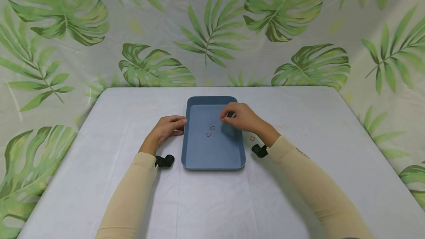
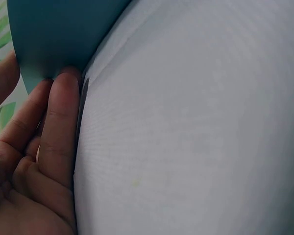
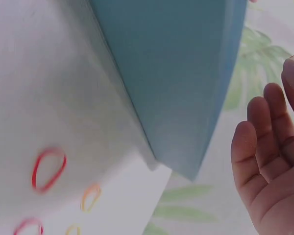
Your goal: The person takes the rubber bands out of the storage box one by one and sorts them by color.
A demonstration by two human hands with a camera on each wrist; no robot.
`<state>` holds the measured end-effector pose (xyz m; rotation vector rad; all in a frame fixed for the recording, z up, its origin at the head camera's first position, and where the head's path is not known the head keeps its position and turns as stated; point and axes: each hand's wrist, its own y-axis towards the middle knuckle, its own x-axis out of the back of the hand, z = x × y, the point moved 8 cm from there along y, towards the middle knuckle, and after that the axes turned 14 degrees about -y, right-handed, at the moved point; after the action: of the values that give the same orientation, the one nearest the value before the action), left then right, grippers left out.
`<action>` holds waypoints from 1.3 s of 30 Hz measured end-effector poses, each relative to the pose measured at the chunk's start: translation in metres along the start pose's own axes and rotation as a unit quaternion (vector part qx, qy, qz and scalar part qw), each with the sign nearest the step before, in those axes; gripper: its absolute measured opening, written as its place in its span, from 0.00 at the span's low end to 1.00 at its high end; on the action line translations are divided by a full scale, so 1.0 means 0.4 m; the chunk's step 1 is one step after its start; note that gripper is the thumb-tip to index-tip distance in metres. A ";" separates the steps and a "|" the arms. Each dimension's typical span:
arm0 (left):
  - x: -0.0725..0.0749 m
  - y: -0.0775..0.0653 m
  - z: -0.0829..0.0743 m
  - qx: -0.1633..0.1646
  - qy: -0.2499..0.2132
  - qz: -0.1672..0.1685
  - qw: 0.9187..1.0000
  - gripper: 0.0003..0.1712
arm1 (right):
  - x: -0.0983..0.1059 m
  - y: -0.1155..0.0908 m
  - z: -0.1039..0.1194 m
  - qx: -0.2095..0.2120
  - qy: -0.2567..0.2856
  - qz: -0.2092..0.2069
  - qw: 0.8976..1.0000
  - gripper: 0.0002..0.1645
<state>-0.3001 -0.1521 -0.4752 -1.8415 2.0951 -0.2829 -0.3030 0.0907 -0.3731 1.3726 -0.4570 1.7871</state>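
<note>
A blue tray (image 1: 212, 158) lies on the table, with two thin reddish rubber bands (image 1: 208, 134) on its floor. Against the tray's left wall rests my left hand (image 1: 167, 126). In the left wrist view, that hand's fingers (image 2: 61, 112) touch the tray's outer wall and its thumb is near the rim. Over the right part of the tray, my right hand (image 1: 244, 117) pinches a small red rubber band (image 1: 222, 118) between thumb and fingertip. Only a thin arc of this rubber band shows at the fingertips in the right wrist view.
Right of the tray, on the white cloth, lie a dark red rubber band (image 1: 252, 138) and an orange one (image 1: 279, 128). The right wrist view shows several loose bands there, including a red one (image 3: 49, 169). A leaf-patterned curtain (image 1: 212, 28) hangs behind the table.
</note>
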 end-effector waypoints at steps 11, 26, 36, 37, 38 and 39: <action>0.000 -0.001 0.005 0.002 0.002 0.000 1.000 0.29 | 0.063 -0.074 -0.074 -0.024 0.016 -0.026 0.999 0.04; -0.003 0.001 0.009 0.002 -0.006 0.000 1.000 0.29 | 0.093 -0.204 -0.221 -0.112 -0.013 -0.028 0.993 0.03; 0.000 -0.004 0.001 -0.004 -0.004 0.001 1.000 0.29 | 0.086 -0.288 -0.303 -0.137 -0.074 0.010 0.988 0.03; -0.001 -0.004 -0.001 -0.004 -0.005 0.001 1.000 0.29 | 0.083 -0.292 -0.307 -0.142 -0.074 0.017 0.987 0.03; -0.001 -0.004 -0.002 -0.004 -0.006 0.000 1.000 0.28 | 0.078 -0.296 -0.310 -0.147 -0.074 0.024 0.986 0.03; -0.002 -0.004 -0.002 -0.003 -0.007 0.000 1.000 0.28 | 0.073 -0.298 -0.312 -0.150 -0.072 0.031 0.986 0.02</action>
<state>-0.2990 -0.1516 -0.4738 -1.8418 2.0883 -0.2632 -0.2903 0.2613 -0.4111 1.2875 -0.8196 1.5954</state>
